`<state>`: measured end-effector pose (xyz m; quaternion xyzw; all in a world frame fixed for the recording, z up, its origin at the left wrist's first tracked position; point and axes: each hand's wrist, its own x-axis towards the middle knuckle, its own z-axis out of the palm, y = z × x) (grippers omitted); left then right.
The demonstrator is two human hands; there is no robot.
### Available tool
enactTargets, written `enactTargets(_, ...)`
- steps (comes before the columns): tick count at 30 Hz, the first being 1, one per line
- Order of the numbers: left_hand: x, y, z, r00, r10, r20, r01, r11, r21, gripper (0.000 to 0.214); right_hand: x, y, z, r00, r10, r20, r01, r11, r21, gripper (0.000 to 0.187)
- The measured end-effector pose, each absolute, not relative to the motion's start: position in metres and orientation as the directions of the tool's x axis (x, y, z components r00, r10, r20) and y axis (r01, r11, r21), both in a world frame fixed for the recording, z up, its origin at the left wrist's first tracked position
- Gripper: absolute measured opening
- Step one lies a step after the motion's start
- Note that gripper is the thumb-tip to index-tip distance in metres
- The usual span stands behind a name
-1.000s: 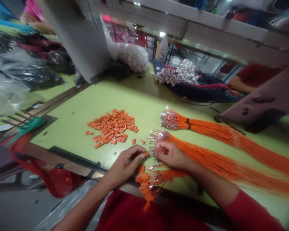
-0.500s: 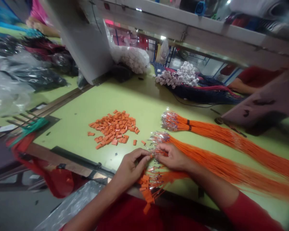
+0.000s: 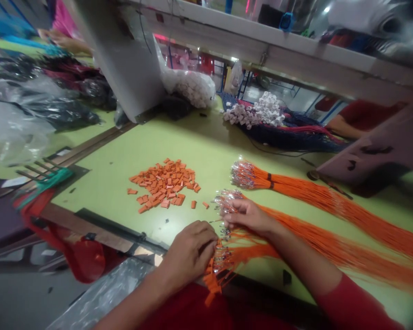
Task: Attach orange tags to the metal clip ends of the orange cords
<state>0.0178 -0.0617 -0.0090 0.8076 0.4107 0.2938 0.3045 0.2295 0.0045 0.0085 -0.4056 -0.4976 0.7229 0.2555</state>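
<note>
Here we go: the left hand is curled closed over the metal-tipped ends of an orange wire bundle, right at the edge of the green table, with orange connectors dangling just below. The right hand pinches a tuft of those tips between its fingers. Just beyond, a loose pile of orange connectors sits on the table, and a 2nd tied orange bundle lies alongside.

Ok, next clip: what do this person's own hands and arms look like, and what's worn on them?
The left hand and right hand are bare, without gloves; no ring or watch shows. A red sleeve covers the right arm above the forearm; no left sleeve shows.
</note>
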Motion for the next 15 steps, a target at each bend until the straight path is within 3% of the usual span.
enactTargets(15, 0.017, -0.062, -0.009, 0.478, 0.861, 0.175, 0.463, -0.416, 0.783, 0.019, 0.233, 0.010, -0.002, -0.576, 0.722, -0.382, -0.064, -0.506, -0.860, 0.036)
